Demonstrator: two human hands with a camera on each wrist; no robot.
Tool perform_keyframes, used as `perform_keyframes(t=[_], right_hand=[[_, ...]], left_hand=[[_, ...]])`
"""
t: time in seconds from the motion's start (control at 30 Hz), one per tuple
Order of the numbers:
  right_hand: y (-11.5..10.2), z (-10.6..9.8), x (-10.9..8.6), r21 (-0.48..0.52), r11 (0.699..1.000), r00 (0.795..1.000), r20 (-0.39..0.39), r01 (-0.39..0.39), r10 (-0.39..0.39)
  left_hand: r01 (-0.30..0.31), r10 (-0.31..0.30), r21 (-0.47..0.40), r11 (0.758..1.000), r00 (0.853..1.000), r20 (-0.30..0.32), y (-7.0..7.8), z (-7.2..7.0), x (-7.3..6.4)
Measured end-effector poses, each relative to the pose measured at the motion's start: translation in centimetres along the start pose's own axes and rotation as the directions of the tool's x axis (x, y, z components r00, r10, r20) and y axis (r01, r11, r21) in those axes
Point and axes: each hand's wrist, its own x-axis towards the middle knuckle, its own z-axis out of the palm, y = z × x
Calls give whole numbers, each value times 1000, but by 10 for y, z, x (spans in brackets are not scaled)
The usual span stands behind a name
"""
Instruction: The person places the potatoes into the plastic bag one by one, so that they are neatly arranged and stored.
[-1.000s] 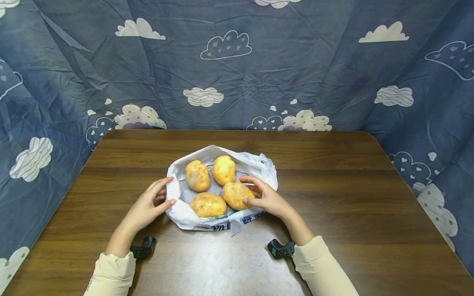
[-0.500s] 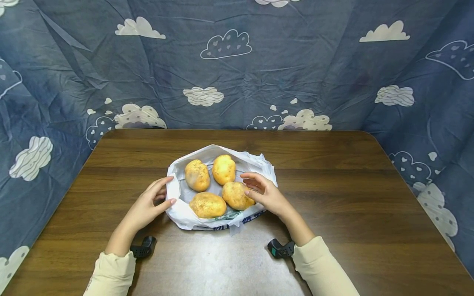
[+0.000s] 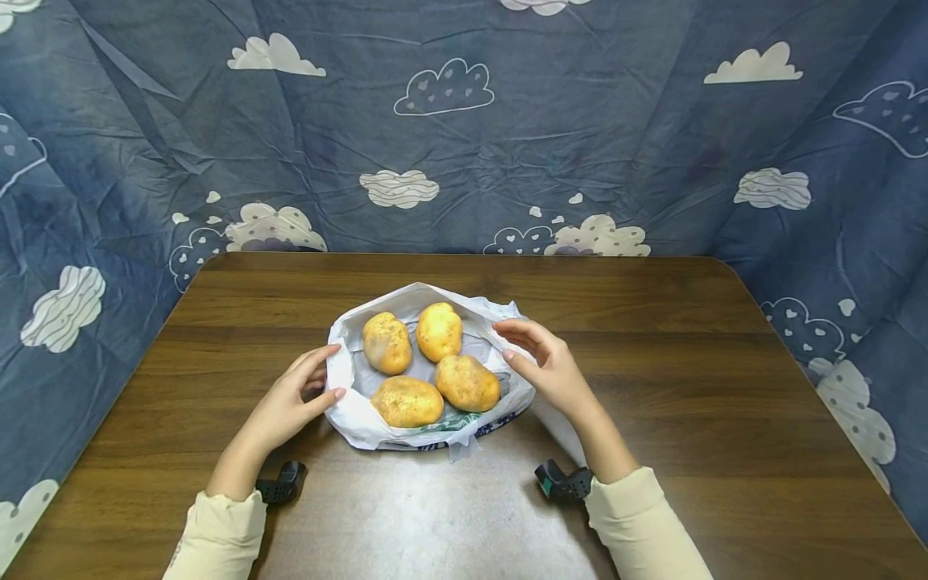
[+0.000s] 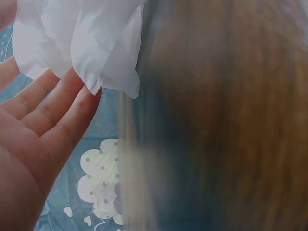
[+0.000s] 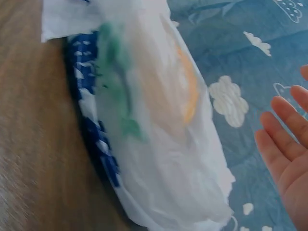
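Note:
A white plastic bag (image 3: 360,427) lies on the table with its mouth spread wide. Several potatoes sit inside it, among them the front right potato (image 3: 467,384) and the front left potato (image 3: 408,402). My left hand (image 3: 284,407) rests against the bag's left side, thumb and index fingertip touching it. In the left wrist view the other fingers are fairly straight, some tips behind the plastic (image 4: 103,43). My right hand (image 3: 551,366) is over the bag's right rim, holding nothing, its fingers (image 5: 288,130) extended in the right wrist view. Whether it touches the rim is unclear.
The brown wooden table (image 3: 689,387) extends on both sides of the bag. Behind it hangs a blue cloth (image 3: 580,161) with cloud prints. Black wrist devices (image 3: 281,482) are on both wrists.
My right hand has let go of the front right potato and drawn back to the right, over the bag's rim. The potatoes and my left hand have stayed in place.

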Motion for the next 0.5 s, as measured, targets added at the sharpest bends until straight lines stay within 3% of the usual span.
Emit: perform_keyframes(t=[0.2, 0.5], right_hand=[[-22, -5, 3, -40, 999, 999, -35, 32, -33], [-43, -8, 3, -265, 964, 995, -88, 20, -44]], left_hand=[[-17, 17, 32, 999, 1000, -9, 1, 0, 2], [-38, 47, 154, 987, 997, -57, 5, 0, 1]])
